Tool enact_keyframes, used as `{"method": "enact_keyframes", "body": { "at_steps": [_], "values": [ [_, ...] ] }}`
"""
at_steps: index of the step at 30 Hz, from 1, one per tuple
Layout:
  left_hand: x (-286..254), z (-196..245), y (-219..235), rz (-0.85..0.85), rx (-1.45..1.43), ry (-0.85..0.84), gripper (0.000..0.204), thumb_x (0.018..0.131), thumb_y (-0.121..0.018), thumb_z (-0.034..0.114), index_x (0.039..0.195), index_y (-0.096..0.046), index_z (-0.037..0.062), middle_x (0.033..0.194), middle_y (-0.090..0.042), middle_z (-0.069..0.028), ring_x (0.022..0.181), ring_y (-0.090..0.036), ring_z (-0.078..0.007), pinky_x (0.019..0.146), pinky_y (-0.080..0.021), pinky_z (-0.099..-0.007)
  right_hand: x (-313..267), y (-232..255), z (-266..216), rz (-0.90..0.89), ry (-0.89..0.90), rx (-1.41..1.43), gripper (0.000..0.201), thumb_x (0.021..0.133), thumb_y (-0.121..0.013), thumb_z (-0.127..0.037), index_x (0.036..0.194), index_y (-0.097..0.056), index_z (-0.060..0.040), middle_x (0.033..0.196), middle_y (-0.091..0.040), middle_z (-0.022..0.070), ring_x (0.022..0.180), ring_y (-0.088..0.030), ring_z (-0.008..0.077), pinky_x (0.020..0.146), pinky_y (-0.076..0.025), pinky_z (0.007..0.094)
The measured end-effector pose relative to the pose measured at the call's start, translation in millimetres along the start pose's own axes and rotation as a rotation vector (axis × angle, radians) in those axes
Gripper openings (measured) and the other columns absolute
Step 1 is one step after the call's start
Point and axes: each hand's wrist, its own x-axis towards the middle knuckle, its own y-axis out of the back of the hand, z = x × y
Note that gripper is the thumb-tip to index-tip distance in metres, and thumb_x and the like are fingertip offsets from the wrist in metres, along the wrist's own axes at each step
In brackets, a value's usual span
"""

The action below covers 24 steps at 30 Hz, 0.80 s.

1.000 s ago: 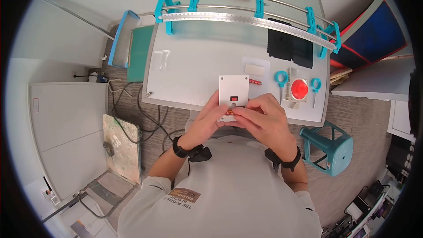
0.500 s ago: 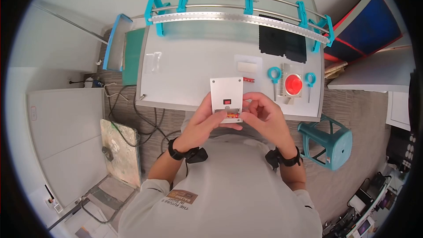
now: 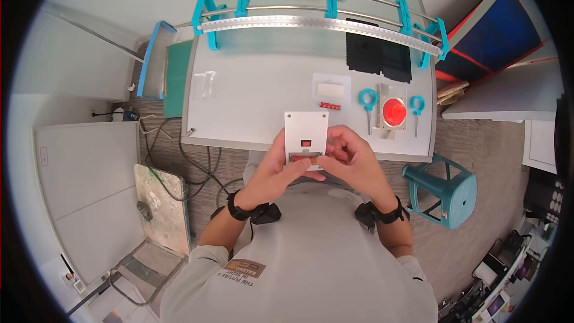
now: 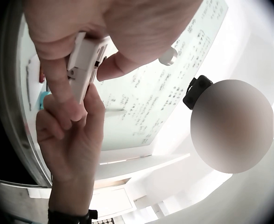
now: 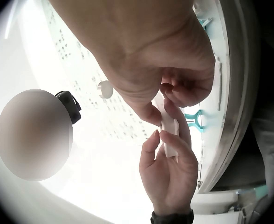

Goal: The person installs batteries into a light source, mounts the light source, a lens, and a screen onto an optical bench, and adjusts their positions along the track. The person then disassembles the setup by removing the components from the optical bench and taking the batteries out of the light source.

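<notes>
My left hand (image 3: 268, 170) grips a small white case (image 3: 306, 125) by its left side, the thumb lying over the lower end. On the case's face is a red rocker switch (image 3: 306, 143); below it an open compartment shows a red and orange battery (image 3: 304, 160). My right hand (image 3: 359, 158) has its thumb at the right side of this compartment, its other fingers curled. Something red shows among those fingers, largely hidden. In the left wrist view the white case (image 4: 85, 65) appears edge-on between both hands.
Beyond the case, another red battery (image 3: 330, 106) lies on the table beside a white block (image 3: 330, 90). Rightward are turquoise-ringed tools (image 3: 368, 98) and a round red piece (image 3: 394, 112). A turquoise rail frame with a ruler (image 3: 317, 22) spans the back. A stool (image 3: 445, 194) stands at right.
My right thumb has drawn back from across the compartment to its right side, uncovering the battery. The case shifts slightly left and down in view as the head view shifts.
</notes>
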Motion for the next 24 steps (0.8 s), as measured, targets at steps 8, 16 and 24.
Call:
{"method": "enact_keyframes", "body": {
  "at_steps": [8,16,24],
  "values": [
    [-4.0,-6.4,8.3,0.041,0.011,0.024,0.06,0.102,-0.047,-0.002,0.157,-0.024,0.0064,0.139,-0.056,-0.0226,0.128,-0.061,-0.0329,0.09,-0.063,-0.0467,4.6,-9.0,4.1,0.0,0.003,-0.076,0.03,0.09,-0.076,-0.01,0.116,-0.061,-0.0084,0.067,-0.035,-0.0075,0.064,-0.038,0.0022,0.06,-0.036,0.0207],
    [-7.9,-6.2,17.2,0.094,-0.003,0.065,0.06,0.104,-0.046,0.001,0.157,-0.02,0.0073,0.141,-0.055,-0.0209,0.127,-0.061,-0.0304,0.09,-0.063,-0.0411,12.1,4.8,-6.9,0.061,0.17,-0.209,0.024,0.091,-0.077,-0.01,0.113,-0.069,-0.0062,0.069,-0.057,-0.0027,0.062,-0.047,0.0051,0.058,-0.042,0.0237],
    [-8.2,-3.2,16.5,0.077,-0.052,0.024,0.054,0.105,-0.046,0.008,0.155,-0.027,0.008,0.141,-0.056,-0.0249,0.126,-0.062,-0.0362,0.089,-0.063,-0.0461,46.8,20.6,-7.6,0.369,0.702,-0.975,0.019,0.085,-0.076,-0.006,0.104,-0.073,-0.0065,0.099,-0.068,0.0067,0.083,-0.065,0.0257,0.069,-0.054,0.0363]
  ]
}}
